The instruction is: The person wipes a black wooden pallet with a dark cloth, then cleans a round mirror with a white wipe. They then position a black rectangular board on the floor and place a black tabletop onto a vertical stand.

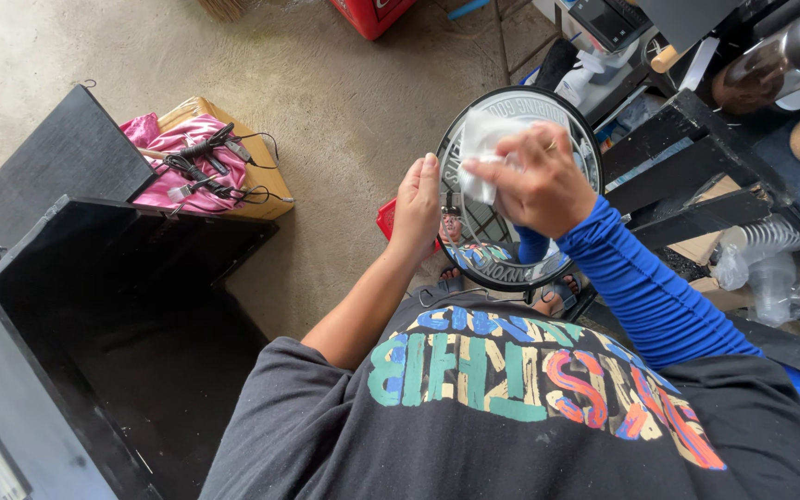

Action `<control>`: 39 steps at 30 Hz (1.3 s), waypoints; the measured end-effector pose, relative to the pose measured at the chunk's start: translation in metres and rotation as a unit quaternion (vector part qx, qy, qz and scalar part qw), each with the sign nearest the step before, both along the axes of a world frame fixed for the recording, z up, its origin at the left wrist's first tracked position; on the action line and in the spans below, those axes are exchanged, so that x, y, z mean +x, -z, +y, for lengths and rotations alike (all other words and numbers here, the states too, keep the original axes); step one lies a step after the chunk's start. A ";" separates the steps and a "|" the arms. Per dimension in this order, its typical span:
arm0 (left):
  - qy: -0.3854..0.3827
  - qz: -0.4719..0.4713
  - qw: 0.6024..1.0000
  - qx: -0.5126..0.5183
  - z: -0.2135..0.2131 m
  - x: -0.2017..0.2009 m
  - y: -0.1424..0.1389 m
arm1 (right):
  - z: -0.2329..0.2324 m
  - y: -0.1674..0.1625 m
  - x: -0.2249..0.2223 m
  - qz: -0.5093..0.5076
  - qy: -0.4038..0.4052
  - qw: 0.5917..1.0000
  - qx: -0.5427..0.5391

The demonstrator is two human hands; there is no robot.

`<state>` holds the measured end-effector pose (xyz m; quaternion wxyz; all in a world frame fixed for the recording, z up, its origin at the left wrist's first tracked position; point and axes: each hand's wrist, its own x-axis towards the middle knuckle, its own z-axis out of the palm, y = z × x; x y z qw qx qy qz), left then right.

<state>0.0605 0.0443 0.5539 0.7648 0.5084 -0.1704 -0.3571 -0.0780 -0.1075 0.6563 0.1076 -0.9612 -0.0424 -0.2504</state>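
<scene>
— What takes up the most room?

— The bare concrete floor (326,102), and at the left a big black cabinet (94,306) standing open, its inside dark. At the right, black shelving (687,157) is crowded with jars, plastic cups and boxes.

— And in the middle?

— A round mirror (516,255) with a black rim, held up in front of the chest, above the floor and just beside the shelving. Its glass reflects a blue sleeve and part of the printed shirt.

— How do the hands sit on it?

— The left hand (416,208) grips the mirror's left rim, fingers curled around the edge, thumb pointing up. The right hand (541,181), on a blue-sleeved arm, is closed on a white cloth (480,148) and presses it against the upper glass.

— Anything smaller nearby?

— Between cabinet and mirror, a cardboard box (252,171) rests on the floor with pink fabric (178,157) piled on it, and black tools with cords (210,167) lie across the fabric; clippers perhaps, though they are too small to be sure. A red object (387,220) peeks out just behind the left hand.
</scene>
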 end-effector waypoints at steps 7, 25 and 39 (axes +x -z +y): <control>-0.003 -0.029 0.999 0.018 0.000 0.002 0.000 | 0.002 0.003 -0.002 0.010 -0.015 1.000 -0.021; -0.045 0.073 0.996 0.010 0.005 0.037 0.010 | 0.031 0.010 -0.042 0.083 -0.103 0.985 0.113; -0.045 0.227 0.971 0.057 0.000 0.049 0.013 | 0.005 0.002 0.000 0.060 -0.072 0.988 0.123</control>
